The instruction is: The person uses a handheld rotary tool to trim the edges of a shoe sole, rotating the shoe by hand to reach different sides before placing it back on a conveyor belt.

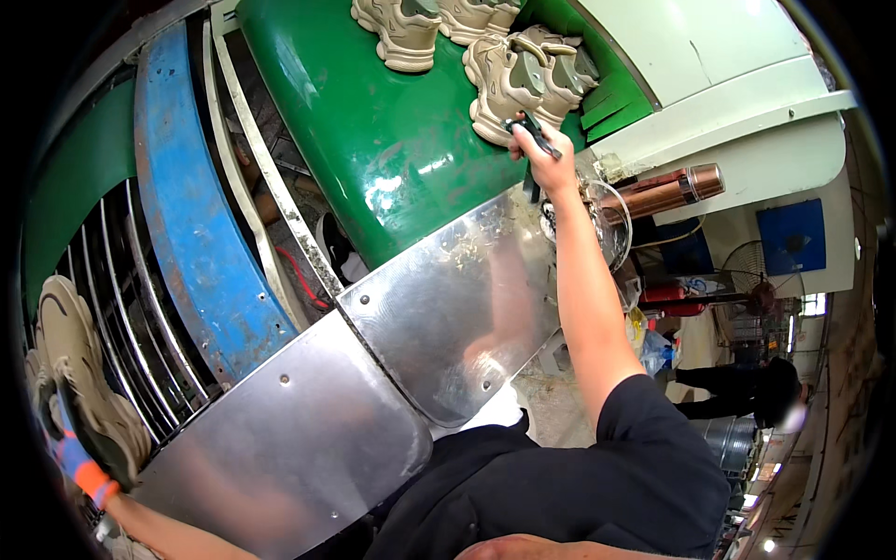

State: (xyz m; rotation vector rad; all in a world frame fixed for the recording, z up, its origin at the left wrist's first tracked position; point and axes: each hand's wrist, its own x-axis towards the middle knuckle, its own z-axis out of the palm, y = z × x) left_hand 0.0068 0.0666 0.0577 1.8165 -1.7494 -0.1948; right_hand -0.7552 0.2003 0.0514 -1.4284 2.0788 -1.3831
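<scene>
My right hand (546,163), bare, is closed around a small dark hand tool (534,131) whose exact kind I cannot make out. It is at the near edge of a green conveyor belt (355,140), beside several beige chunky-soled sneakers (504,93). At the far left, my left hand (82,467) wears a blue and orange glove. Its fingers wrap the edge of a beige sneaker (89,401) lying by the metal rollers; they are partly hidden and blurred.
Two metal plates (299,439) lie in front of me. Beyond the left one are a blue beam (201,205) and metal rollers (121,289). Right of the belt stand a copper-coloured flask (672,191) and a clear round container (611,229). Another person (747,392) is behind at right.
</scene>
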